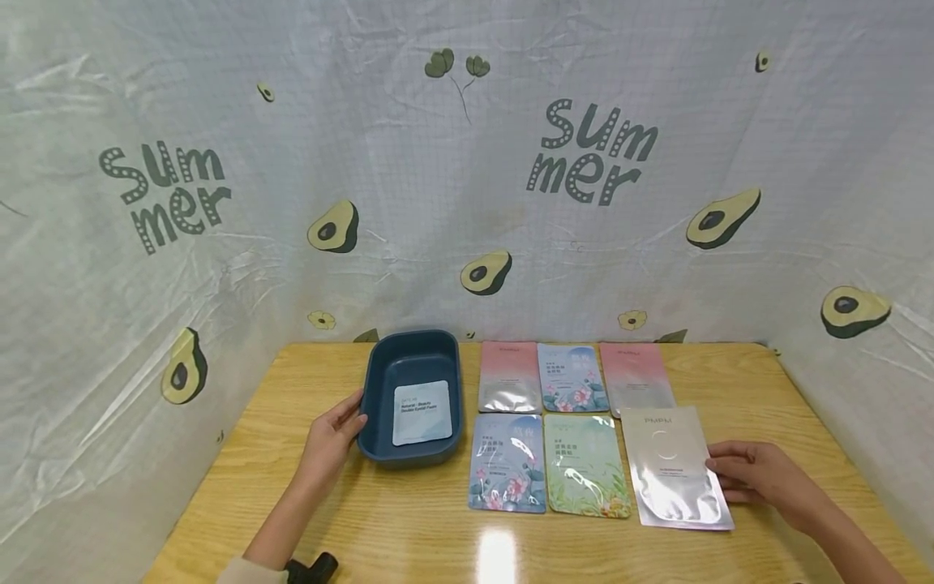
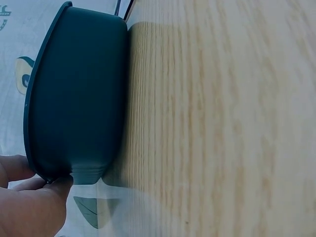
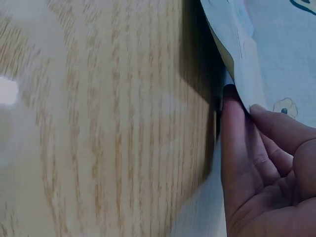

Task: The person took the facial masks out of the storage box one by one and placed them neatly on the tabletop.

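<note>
My left hand (image 1: 326,444) grips the left rim of a dark blue rectangular tub (image 1: 370,442), thumb on one side of the wall and fingers on the other. Inside the tub lies a small white sachet (image 1: 422,412) with dark print. At the right, my right hand (image 1: 759,474) pinches the right edge of a silver-beige face mask packet (image 1: 674,466). In the right wrist view the thumb and fingers (image 3: 234,148) close on that packet's edge, which is raised off the wood.
Between the tub and the held packet lie two pink packets (image 1: 509,377), two blue floral packets (image 1: 507,462) and a green packet (image 1: 586,464), in two rows on the wooden table (image 1: 409,519). A white cloth (image 1: 467,162) printed with avocados hangs behind and at both sides.
</note>
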Demonstrator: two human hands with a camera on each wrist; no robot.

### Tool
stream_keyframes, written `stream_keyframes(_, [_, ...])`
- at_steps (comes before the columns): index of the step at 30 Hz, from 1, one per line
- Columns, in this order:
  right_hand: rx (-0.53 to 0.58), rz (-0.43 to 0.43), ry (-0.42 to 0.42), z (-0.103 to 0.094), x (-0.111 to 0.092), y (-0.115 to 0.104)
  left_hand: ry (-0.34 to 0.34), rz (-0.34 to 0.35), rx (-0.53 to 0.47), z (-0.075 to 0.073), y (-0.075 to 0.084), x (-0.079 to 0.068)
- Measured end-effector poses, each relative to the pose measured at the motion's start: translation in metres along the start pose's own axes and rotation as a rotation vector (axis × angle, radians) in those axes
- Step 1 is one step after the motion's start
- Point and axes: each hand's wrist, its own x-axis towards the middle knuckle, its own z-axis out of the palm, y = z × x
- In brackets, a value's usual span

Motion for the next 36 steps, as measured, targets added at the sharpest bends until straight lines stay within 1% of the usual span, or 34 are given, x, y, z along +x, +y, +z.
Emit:
stream_keyframes(3, [-0.079, 0.045, 0.050, 0.004, 0.002, -0.002, 0.003, -0.001, 0.008, -0.001, 0.001, 0.001])
stream_keyframes(5, [-0.143, 0.059, 0.085, 0.007, 0.003, -0.004, 0.004, 0.000, 0.019, -0.001, 0.002, 0.001])
stream_keyframes(11, [-0.316, 0.021, 0.160, 0.018, 0.002, -0.010, 0.009, -0.008, 0.029, 0.000, 0.001, 0.001])
stream_keyframes(13, [-0.343, 0.020, 0.171, 0.020, 0.003, -0.012, 0.014, -0.011, 0.028, 0.000, 0.001, 0.000])
stream_keyframes(21, [-0.395, 0.055, 0.195, 0.022, 0.006, -0.015, 0.010, -0.006, 0.030, 0.001, 0.000, 0.001])
stream_keyframes(27, [-0.466, 0.039, 0.206, 0.021, 0.006, -0.014, 0.004, -0.007, 0.016, 0.000, -0.001, 0.003])
stream_keyframes(29, [-0.497, 0.020, 0.209, 0.021, 0.005, -0.015, 0.001, -0.009, 0.010, 0.000, -0.001, 0.003])
stream_keyframes(30, [-0.528, 0.003, 0.210, 0.020, 0.005, -0.017, 0.000, -0.011, 0.009, 0.000, -0.002, 0.003])
stream_keyframes(32, [-0.543, -0.042, 0.208, 0.019, 0.005, -0.021, -0.004, -0.013, 0.004, 0.001, -0.002, 0.003])
stream_keyframes(33, [-0.530, -0.082, 0.199, 0.017, 0.005, -0.024, -0.006, -0.014, 0.005, 0.001, -0.003, 0.003])
stream_keyframes(36, [-0.498, -0.236, 0.184, 0.016, 0.009, -0.035, -0.008, -0.011, 0.002, 0.001, -0.002, 0.004])
